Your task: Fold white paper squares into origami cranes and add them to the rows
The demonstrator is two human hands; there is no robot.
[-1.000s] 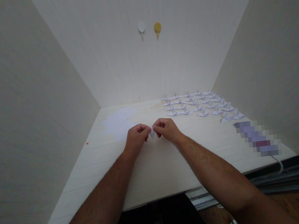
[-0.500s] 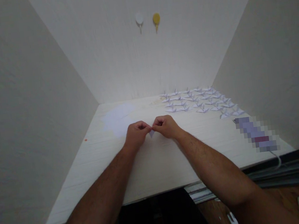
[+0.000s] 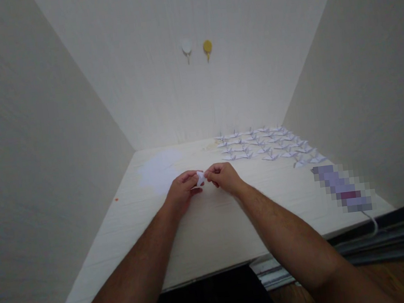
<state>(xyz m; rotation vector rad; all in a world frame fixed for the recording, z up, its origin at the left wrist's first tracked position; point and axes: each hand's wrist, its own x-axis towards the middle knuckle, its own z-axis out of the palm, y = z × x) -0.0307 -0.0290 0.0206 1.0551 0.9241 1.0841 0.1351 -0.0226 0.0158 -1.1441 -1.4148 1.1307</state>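
Between my hands, above the middle of the white table (image 3: 219,237), is a small piece of folded white paper (image 3: 200,178). My left hand (image 3: 183,188) pinches it between thumb and fingers. The fingertips of my right hand (image 3: 223,176) are closed at the paper's right edge. Its exact folds are too small to make out. Beyond my right hand, several white paper cranes (image 3: 270,157) stand in rows at the back right of the table. Sheets of white paper (image 3: 158,168) lie past my left hand.
A blurred-out flat object (image 3: 341,189) with a white cable (image 3: 372,223) lies near the right edge. Walls rise on three sides. A white hook (image 3: 186,47) and a yellow hook (image 3: 207,47) are on the back wall. An orange dot (image 3: 116,199) marks the left side.
My left hand has turned, so more of the folded paper shows. The right fingers have shifted to its right edge. The whole view has tilted up slightly.
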